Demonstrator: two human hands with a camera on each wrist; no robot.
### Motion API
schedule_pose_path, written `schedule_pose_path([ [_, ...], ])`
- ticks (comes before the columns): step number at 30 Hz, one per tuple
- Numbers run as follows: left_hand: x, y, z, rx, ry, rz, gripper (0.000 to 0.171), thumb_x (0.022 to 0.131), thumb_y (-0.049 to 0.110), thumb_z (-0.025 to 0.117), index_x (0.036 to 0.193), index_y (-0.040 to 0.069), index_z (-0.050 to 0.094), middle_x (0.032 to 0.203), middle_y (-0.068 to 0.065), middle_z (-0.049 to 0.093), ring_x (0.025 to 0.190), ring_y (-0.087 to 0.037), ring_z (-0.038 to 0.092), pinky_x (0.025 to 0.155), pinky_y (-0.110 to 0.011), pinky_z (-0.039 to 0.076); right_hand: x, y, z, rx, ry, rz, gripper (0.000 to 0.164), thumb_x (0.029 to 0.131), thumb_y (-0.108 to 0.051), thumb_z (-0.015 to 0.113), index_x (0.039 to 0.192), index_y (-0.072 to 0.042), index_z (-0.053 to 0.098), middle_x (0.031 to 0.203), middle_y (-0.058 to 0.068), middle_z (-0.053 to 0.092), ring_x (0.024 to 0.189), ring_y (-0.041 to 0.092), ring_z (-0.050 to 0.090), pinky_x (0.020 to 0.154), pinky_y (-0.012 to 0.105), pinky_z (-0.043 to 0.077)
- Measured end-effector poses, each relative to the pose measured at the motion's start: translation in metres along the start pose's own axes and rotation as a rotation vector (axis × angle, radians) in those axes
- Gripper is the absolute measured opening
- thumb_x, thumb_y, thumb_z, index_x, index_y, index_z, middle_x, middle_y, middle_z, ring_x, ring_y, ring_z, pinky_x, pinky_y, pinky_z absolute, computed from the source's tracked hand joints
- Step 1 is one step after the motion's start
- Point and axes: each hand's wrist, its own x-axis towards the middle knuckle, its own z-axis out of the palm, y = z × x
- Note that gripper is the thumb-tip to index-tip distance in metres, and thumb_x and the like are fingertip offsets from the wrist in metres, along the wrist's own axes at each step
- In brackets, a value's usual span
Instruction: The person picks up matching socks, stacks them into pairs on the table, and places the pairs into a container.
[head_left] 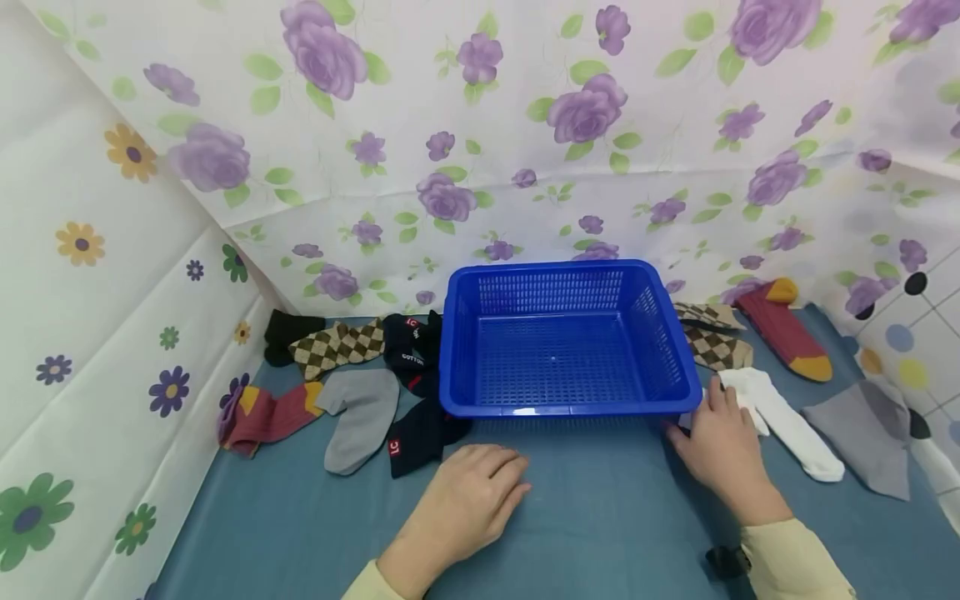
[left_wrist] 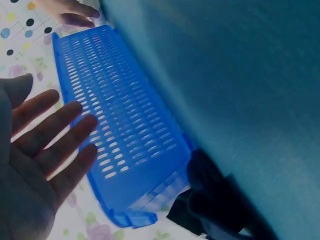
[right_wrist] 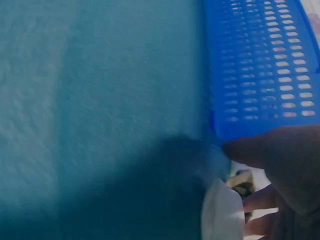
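A blue plastic basket [head_left: 570,410] with slotted walls stands on the blue-green cloth. My left hand [head_left: 480,492] hovers before its front left side, holding nothing; the left wrist view shows its fingers [left_wrist: 60,125] spread apart. At the basket's front right corner is my right hand [head_left: 723,446], its thumb [right_wrist: 245,150] close to the corner and the other fingers reaching over the near end of a white sock [head_left: 795,433]. Part of that sock is hidden beneath the hand. Beside the basket's left wall lie dark socks with red marks [head_left: 414,446] and a grey sock [head_left: 363,417].
More socks lie at the left: a red and yellow one [head_left: 277,417], a brown checked one [head_left: 337,346] and a black one [head_left: 292,333]. Rightward are checked socks [head_left: 716,346], a red and yellow sock [head_left: 787,329] and a grey sock [head_left: 862,437]. A flowered sheet [head_left: 450,200] hangs behind.
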Motion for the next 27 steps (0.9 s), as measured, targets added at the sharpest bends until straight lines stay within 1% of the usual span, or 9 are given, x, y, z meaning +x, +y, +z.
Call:
schedule_pose_path([
  [2,-0.002,-0.001,0.004,0.014,-0.055,-0.03,0.031,0.097,0.039,0.046,0.113,0.021,0.065,0.109,0.006,0.066,0.104,-0.01,0.061,0.09,-0.033,0.05,-0.003,-0.002,0.006,-0.03,-0.016,0.007,0.077,0.081,-0.036,0.068,0.137,0.008,0.038,0.138,0.036,0.036,0.125,0.057,0.032,0.096,0.072,0.025],
  [5,-0.004,-0.005,0.009,0.042,-0.123,-0.079,0.03,0.096,0.04,0.048,0.112,0.021,0.064,0.111,0.005,0.066,0.107,-0.012,0.06,0.092,-0.037,0.048,-0.008,-0.004,0.01,-0.054,0.006,0.001,0.051,0.081,-0.032,0.069,0.114,0.006,0.057,0.112,0.028,0.06,0.102,0.048,0.055,0.08,0.065,0.041],
  [8,-0.004,-0.009,0.013,0.059,-0.177,-0.123,0.025,0.093,0.038,0.054,0.108,0.021,0.066,0.108,0.005,0.067,0.105,-0.013,0.061,0.092,-0.039,0.048,-0.013,-0.008,0.006,-0.041,0.032,-0.006,0.026,0.081,-0.022,0.07,0.088,0.0,0.059,0.079,0.019,0.062,0.071,0.036,0.059,0.056,0.053,0.044],
  [9,-0.004,-0.01,0.014,0.062,-0.195,-0.135,0.023,0.093,0.037,0.056,0.106,0.021,0.066,0.106,0.005,0.067,0.103,-0.013,0.061,0.091,-0.039,0.048,-0.015,-0.01,0.003,-0.034,0.022,-0.011,0.022,0.081,-0.02,0.069,0.085,-0.002,0.058,0.075,0.016,0.062,0.066,0.032,0.058,0.051,0.049,0.043],
  [12,-0.003,-0.011,0.015,0.049,-0.246,-0.168,0.022,0.093,0.037,0.056,0.104,0.021,0.067,0.102,0.006,0.068,0.099,-0.013,0.062,0.09,-0.04,0.048,-0.021,-0.022,-0.007,-0.003,-0.039,-0.045,0.019,0.081,-0.018,0.068,0.091,-0.003,0.06,0.076,0.012,0.063,0.062,0.026,0.059,0.048,0.044,0.042],
  [16,-0.001,-0.01,0.013,0.012,-0.266,-0.181,0.021,0.093,0.036,0.056,0.102,0.02,0.067,0.1,0.006,0.068,0.096,-0.012,0.062,0.087,-0.038,0.05,-0.034,-0.046,-0.023,0.068,-0.106,-0.153,0.031,0.082,-0.023,0.068,0.11,-0.009,0.064,0.089,0.008,0.068,0.072,0.02,0.062,0.056,0.043,0.046],
  [20,0.003,-0.008,0.005,-0.012,-0.186,-0.142,0.018,0.092,0.034,0.058,0.099,0.021,0.068,0.097,0.008,0.068,0.094,-0.008,0.062,0.081,-0.031,0.052,-0.048,-0.071,-0.041,0.199,-0.109,-0.235,0.036,0.083,-0.029,0.07,0.117,-0.019,0.064,0.098,0.0,0.069,0.077,0.01,0.06,0.06,0.033,0.047],
  [24,0.01,-0.005,-0.011,-0.037,0.004,-0.067,0.016,0.091,0.033,0.059,0.097,0.022,0.07,0.094,0.01,0.068,0.09,-0.004,0.062,0.076,-0.026,0.052,-0.054,-0.09,-0.058,0.341,-0.083,-0.262,0.033,0.085,-0.038,0.067,0.118,-0.031,0.062,0.099,-0.007,0.068,0.072,0.004,0.057,0.058,0.023,0.044],
  [27,0.021,-0.005,-0.023,-0.04,0.154,-0.031,0.017,0.09,0.033,0.06,0.098,0.021,0.069,0.095,0.009,0.068,0.091,-0.005,0.062,0.081,-0.026,0.051,-0.052,-0.101,-0.07,0.451,-0.063,-0.261,0.033,0.086,-0.046,0.063,0.118,-0.036,0.059,0.1,-0.007,0.067,0.072,0.005,0.058,0.056,0.021,0.046],
])
